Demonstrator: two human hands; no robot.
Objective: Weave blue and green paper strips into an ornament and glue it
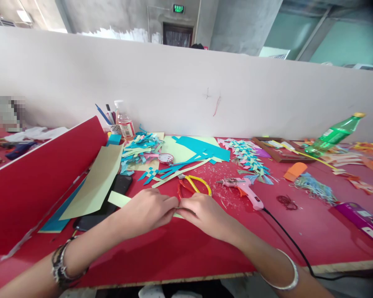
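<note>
My left hand [149, 211] and my right hand [205, 215] meet at the middle of the red table [174, 252], fingers pinched together on a pale green paper strip [119, 199] that runs out to the left from under the left hand. Yellow-handled scissors [194, 184] lie just behind the hands. A pink glue gun [245, 190] lies to the right of them, its black cord [289, 240] trailing toward the table's front edge. A black phone [112, 198] lies left of my left hand.
Blue and green paper sheets and strips [192, 151], woven paper pieces [248, 157], a tape roll [165, 158], a small bottle [124, 122], a green bottle [335, 134], a wooden tray [279, 155], a red board [40, 174] leaning at left, a white partition wall [186, 91] behind.
</note>
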